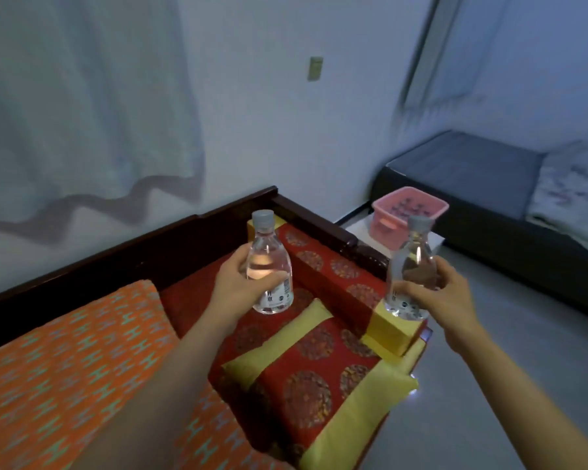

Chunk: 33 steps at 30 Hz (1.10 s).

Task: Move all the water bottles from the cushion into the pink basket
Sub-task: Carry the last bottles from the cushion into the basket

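Note:
My left hand (233, 286) grips a clear water bottle (269, 262) with a grey cap, held upright above the red and yellow cushion (314, 378). My right hand (442, 296) grips a second clear water bottle (413, 266), also upright, over the cushioned armrest (340, 269) at the sofa's right end. The pink basket (409, 212) stands beyond the armrest on a low white surface, apart from both hands and with nothing visible inside. No other bottle shows on the cushion.
A dark wooden sofa frame (170, 239) runs behind an orange patterned seat cushion (65, 361). A dark bed (489, 178) with a floral cover lies at the far right. Pale floor (506, 351) spreads to the right of the sofa. A curtain (82, 106) hangs at the left.

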Tool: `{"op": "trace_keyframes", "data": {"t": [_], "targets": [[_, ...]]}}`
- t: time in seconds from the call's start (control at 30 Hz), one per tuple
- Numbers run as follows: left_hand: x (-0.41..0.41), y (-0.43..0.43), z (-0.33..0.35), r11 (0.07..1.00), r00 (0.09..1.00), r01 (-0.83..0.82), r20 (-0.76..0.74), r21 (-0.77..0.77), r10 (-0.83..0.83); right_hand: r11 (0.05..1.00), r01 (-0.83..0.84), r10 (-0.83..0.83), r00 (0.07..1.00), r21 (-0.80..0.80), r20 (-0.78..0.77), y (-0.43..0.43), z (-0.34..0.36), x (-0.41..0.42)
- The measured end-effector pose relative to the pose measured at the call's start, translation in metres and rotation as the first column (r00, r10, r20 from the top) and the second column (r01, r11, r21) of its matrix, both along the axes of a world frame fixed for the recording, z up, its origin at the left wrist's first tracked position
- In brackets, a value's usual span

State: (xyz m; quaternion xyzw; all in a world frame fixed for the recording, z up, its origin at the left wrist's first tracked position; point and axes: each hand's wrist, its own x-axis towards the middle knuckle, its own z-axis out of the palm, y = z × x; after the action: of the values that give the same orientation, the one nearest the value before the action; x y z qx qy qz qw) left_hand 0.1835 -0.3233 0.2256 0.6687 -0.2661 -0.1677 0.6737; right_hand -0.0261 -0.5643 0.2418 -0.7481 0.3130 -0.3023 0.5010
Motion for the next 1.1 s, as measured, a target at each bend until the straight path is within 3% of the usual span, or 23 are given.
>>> {"op": "trace_keyframes", "data": {"t": [0.23,0.63,1.1], "targets": [[-0.057,-0.182,0.017,0.998,0.997,0.066,0.03,0.025,-0.067,0.995,0.103,-0.103,0.994,0.001,0.021,-0.148,0.011,-0.098],[-0.126,-0.417,0.002,0.97,0.974,0.226,-0.033,0.09,-0.224,0.961,0.277,-0.277,0.961,0.004,-0.019,-0.352,0.014,-0.191],[-0.084,-0.654,-0.039,0.955,0.968,0.251,-0.058,0.157,-0.245,0.959,0.284,-0.283,0.956,0.007,-0.077,-0.571,-0.014,-0.15]]}}
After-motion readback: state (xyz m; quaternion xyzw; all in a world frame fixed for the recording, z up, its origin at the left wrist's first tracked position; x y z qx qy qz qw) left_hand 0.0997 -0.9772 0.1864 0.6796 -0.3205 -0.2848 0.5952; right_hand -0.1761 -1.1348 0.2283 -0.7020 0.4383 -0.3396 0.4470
